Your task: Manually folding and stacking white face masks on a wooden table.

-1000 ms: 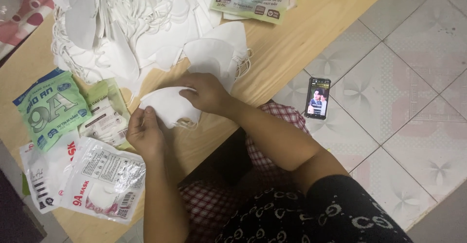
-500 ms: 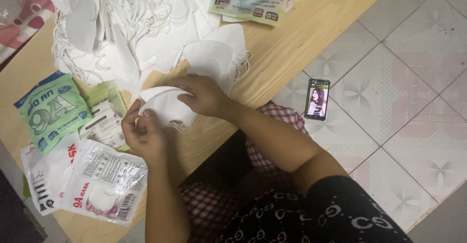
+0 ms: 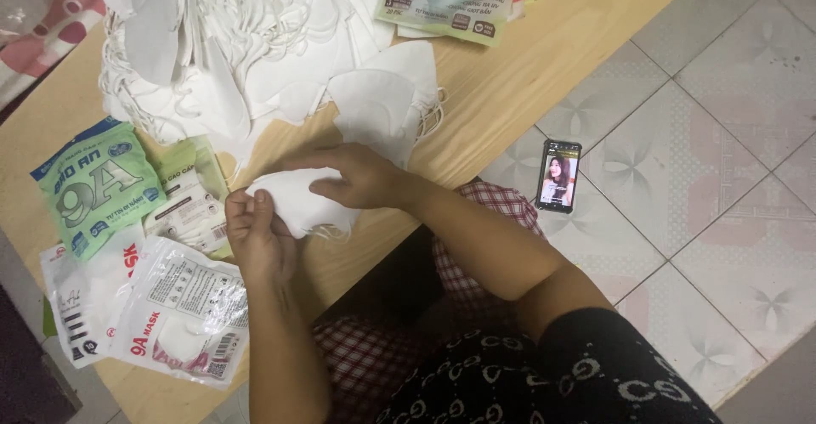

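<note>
Both of my hands hold one folded white face mask (image 3: 293, 203) just above the low wooden table (image 3: 527, 76). My left hand (image 3: 259, 237) pinches its left end, fingers curled. My right hand (image 3: 353, 176) lies over its upper right part, palm down. Thin ear loops hang from the mask's lower edge near the table's front edge. A small stack of the same white masks (image 3: 387, 97) lies just beyond my right hand.
A big heap of loose white masks (image 3: 221, 42) fills the table's far left. Green packets (image 3: 98, 186) and clear sealed mask bags (image 3: 183, 313) lie left of my left hand. Printed packets (image 3: 450, 8) sit at the far edge. A phone (image 3: 558, 175) lies on the tiled floor.
My left hand has slid slightly down and closed tighter on the mask's left end. My right hand has shifted a little over the mask. The mask stays between both hands.
</note>
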